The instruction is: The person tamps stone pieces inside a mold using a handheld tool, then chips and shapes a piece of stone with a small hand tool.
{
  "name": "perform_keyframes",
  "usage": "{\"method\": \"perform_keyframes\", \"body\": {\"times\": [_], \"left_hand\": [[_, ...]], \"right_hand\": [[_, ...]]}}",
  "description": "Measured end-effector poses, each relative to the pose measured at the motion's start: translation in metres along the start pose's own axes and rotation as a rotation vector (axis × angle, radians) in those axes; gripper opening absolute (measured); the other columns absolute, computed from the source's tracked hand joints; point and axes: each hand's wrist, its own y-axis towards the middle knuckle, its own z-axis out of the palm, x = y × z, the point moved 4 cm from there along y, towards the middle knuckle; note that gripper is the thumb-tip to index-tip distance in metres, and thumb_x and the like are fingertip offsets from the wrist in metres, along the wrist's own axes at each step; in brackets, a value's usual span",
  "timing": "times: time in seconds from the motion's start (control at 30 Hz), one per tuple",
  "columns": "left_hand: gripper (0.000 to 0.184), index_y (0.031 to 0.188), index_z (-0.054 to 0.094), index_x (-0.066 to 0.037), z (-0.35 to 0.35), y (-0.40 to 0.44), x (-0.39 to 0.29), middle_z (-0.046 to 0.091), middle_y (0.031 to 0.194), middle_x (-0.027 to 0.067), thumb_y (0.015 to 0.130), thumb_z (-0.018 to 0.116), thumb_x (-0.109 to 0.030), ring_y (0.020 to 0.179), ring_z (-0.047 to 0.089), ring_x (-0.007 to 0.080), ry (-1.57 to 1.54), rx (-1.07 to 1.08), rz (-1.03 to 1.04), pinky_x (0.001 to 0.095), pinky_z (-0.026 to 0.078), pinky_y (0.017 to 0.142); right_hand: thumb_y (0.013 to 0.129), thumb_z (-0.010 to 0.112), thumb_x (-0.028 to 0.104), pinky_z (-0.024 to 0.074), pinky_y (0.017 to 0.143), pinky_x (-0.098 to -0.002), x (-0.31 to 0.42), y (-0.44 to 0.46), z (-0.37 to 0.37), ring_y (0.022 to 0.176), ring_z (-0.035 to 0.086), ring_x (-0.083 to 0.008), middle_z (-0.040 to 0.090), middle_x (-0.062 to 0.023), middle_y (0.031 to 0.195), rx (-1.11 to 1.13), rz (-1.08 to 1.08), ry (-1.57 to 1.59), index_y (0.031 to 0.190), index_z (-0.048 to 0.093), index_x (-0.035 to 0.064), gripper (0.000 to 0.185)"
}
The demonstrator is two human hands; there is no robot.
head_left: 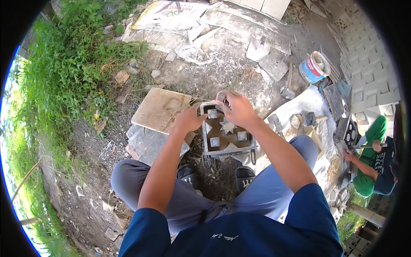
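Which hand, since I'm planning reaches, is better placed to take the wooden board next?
Probably the left hand: it is closer to the wooden board, while the right hand is at the opposite side of the mould.

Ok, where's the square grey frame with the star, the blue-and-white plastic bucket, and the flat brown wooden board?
Square grey frame with the star (231, 150): head view, near rim.
Blue-and-white plastic bucket (311, 73): head view, outer wall.
Flat brown wooden board (158, 110): head view, middle of top.

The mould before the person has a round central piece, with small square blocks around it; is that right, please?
Not quite: the head view shows a star-shaped central piece in the mould, with small square blocks around it.
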Motion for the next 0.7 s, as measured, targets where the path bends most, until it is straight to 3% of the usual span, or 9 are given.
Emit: {"method": "perform_keyframes", "body": {"times": [0.07, 0.3, 0.37, 0.5, 0.57, 0.7], "left_hand": [[0.072, 0.148, 0.044, -0.016, -0.001, 0.002, -0.002, 0.06, 0.133, 0.0206, 0.09, 0.061, -0.054, 0.125, 0.057, 0.0382, 0.031, 0.024, -0.019, 0.0524, 0.045, 0.103], [0.069, 0.146, 0.047, -0.015, 0.002, 0.003, -0.005, 0.062, 0.129, 0.0217, 0.09, 0.061, -0.052, 0.124, 0.057, 0.0386, -0.02, 0.026, 0.009, 0.0524, 0.046, 0.101], [0.068, 0.145, 0.048, -0.014, 0.002, 0.004, -0.009, 0.063, 0.129, 0.0214, 0.09, 0.061, -0.052, 0.123, 0.058, 0.0392, 0.013, 0.01, 0.014, 0.0517, 0.047, 0.101], [0.068, 0.144, 0.049, -0.014, 0.002, 0.001, -0.009, 0.063, 0.128, 0.0214, 0.09, 0.061, -0.052, 0.121, 0.059, 0.0394, 0.029, 0.014, 0.037, 0.0509, 0.047, 0.1], [0.068, 0.143, 0.05, -0.013, 0.001, 0.001, -0.009, 0.064, 0.127, 0.0217, 0.089, 0.062, -0.052, 0.12, 0.06, 0.0389, -0.005, -0.01, 0.03, 0.051, 0.047, 0.099], [0.066, 0.142, 0.052, -0.013, -0.001, 0.001, -0.01, 0.064, 0.126, 0.0218, 0.089, 0.062, -0.052, 0.12, 0.06, 0.0384, 0.026, -0.007, 0.021, 0.0511, 0.047, 0.099]], "right_hand": [[0.091, 0.072, 0.023, 0.0496, 0.055, -0.0412, -0.014, 0.0, 0.002, 0.062, 0.062, -0.0352, 0.059, -0.0151, 0.068, 0.137, 0.205, -0.09, 0.105, 0.062, -0.006, 0.034], [0.092, 0.069, 0.022, 0.0516, 0.058, -0.0415, -0.001, -0.008, -0.008, 0.063, 0.064, -0.0339, 0.062, -0.0177, 0.072, 0.038, 0.093, 0.008, 0.112, 0.061, -0.009, 0.037], [0.092, 0.069, 0.021, 0.0512, 0.057, -0.0411, -0.009, -0.007, -0.005, 0.062, 0.065, -0.0328, 0.062, -0.0187, 0.073, 0.148, 0.156, -0.077, 0.11, 0.061, -0.0085, 0.035], [0.094, 0.069, 0.018, 0.0493, 0.054, -0.0359, 0.009, -0.003, -0.013, 0.056, 0.063, -0.0247, 0.064, -0.0171, 0.073, 0.061, 0.19, 0.013, 0.096, 0.062, -0.0027, 0.022], [0.094, 0.067, 0.022, 0.0512, 0.061, -0.0438, 0.006, 0.0, -0.011, 0.068, 0.065, -0.0376, 0.064, -0.0219, 0.08, 0.103, 0.277, 0.013, 0.109, 0.06, -0.0078, 0.035], [0.094, 0.067, 0.023, 0.051, 0.061, -0.0448, -0.01, 0.003, 0.001, 0.068, 0.063, -0.0402, 0.063, -0.0205, 0.081, 0.177, 0.276, 0.008, 0.103, 0.059, -0.0073, 0.033]]}}
